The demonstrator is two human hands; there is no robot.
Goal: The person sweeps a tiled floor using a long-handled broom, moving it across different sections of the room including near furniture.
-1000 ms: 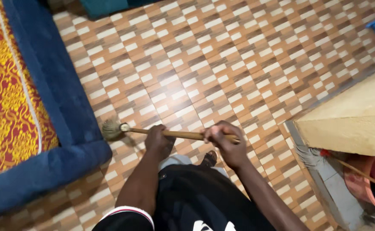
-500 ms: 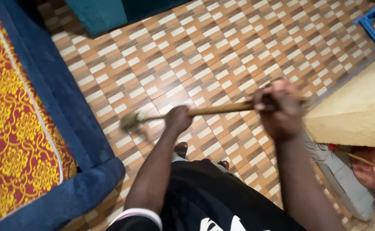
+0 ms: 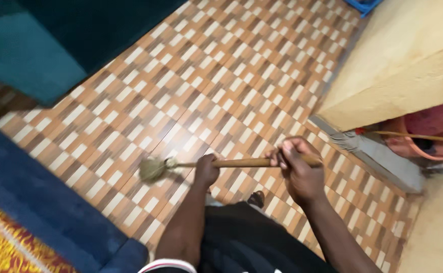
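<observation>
Two big things first: patterned tile floor [image 3: 241, 65] fills centre of frame, blue mattress edge [image 3: 44, 202] lower left, tan wall [image 3: 398, 60] upper right. Broom [image 3: 216, 163] lies across lower centre, bristles left, on the tiles. Right hand [image 3: 297, 167] fist-closed round handle end; left hand [image 3: 206, 169] wrapped round mid-handle.

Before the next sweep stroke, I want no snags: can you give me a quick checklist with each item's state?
1. Left hand closed on the broom handle: ok.
2. Right hand closed near the handle's end: ok.
3. Broom head touching the tiled floor: cannot tell, blurred.
4. Broom head apart from the blue mat edge: ok.
5. Handle end apart from the yellow wall: ok.
</observation>
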